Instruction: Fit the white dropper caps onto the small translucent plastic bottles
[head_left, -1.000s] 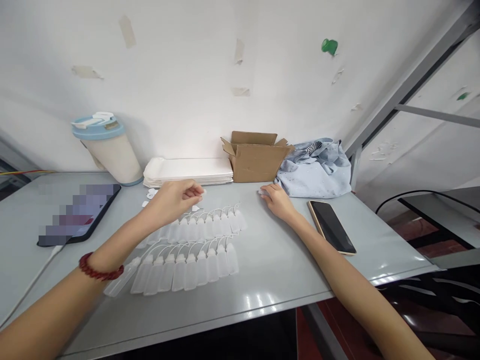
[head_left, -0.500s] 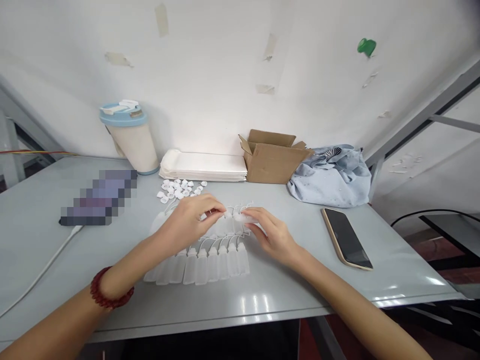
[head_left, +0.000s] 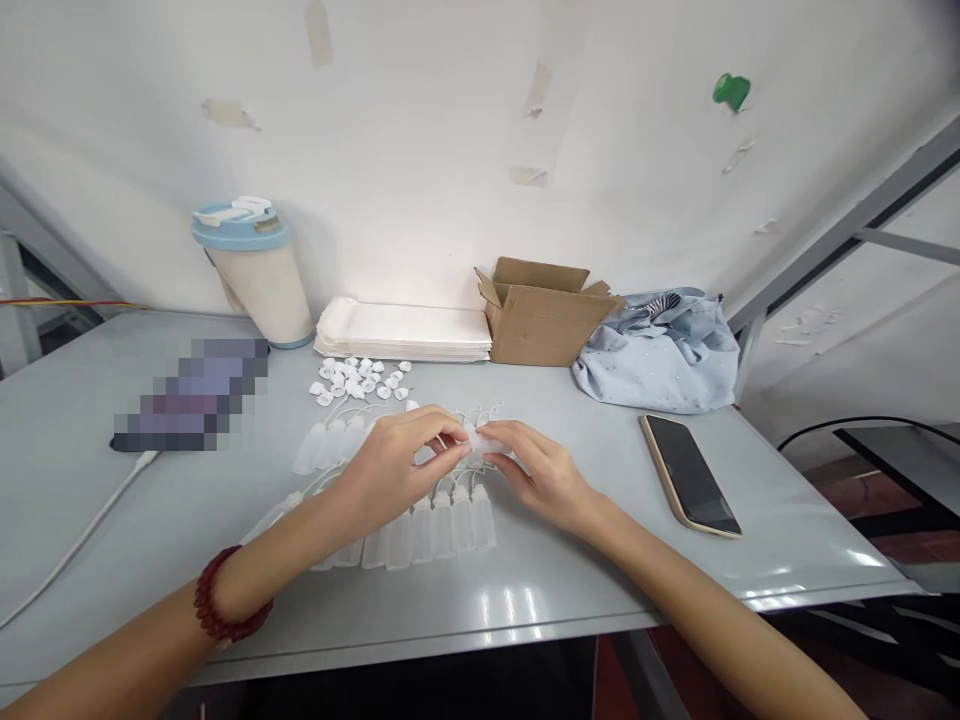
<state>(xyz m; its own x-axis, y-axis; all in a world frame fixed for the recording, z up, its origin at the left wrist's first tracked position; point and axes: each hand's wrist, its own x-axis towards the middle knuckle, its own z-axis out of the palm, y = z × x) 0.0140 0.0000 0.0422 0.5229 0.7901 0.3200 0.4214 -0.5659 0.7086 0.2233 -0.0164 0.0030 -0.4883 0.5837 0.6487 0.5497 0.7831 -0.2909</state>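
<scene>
My right hand (head_left: 547,475) is closed in a pinch on a small translucent plastic bottle (head_left: 475,448), held above the rows on the table. My left hand (head_left: 405,455) meets it from the left, thumb and fingertips pressed together at the bottle's end; whatever they grip is hidden. Below lies a front row of similar bottles (head_left: 442,527), each with a thin bent tube at its neck. Another row of bottles (head_left: 315,447) lies behind, partly covered by my left hand. Several loose white caps (head_left: 352,378) are heaped beyond my left hand.
Along the wall stand a blue-lidded cup (head_left: 262,285), a stack of white packets (head_left: 412,332), an open cardboard box (head_left: 544,325) and a light blue cloth bag (head_left: 660,355). A phone (head_left: 690,478) lies right; a blurred-out device (head_left: 191,400) with a cable lies left.
My left hand has moved right, closing the gap to the bottle in my right hand. More of the back row's left end now shows. My right hand has barely moved.
</scene>
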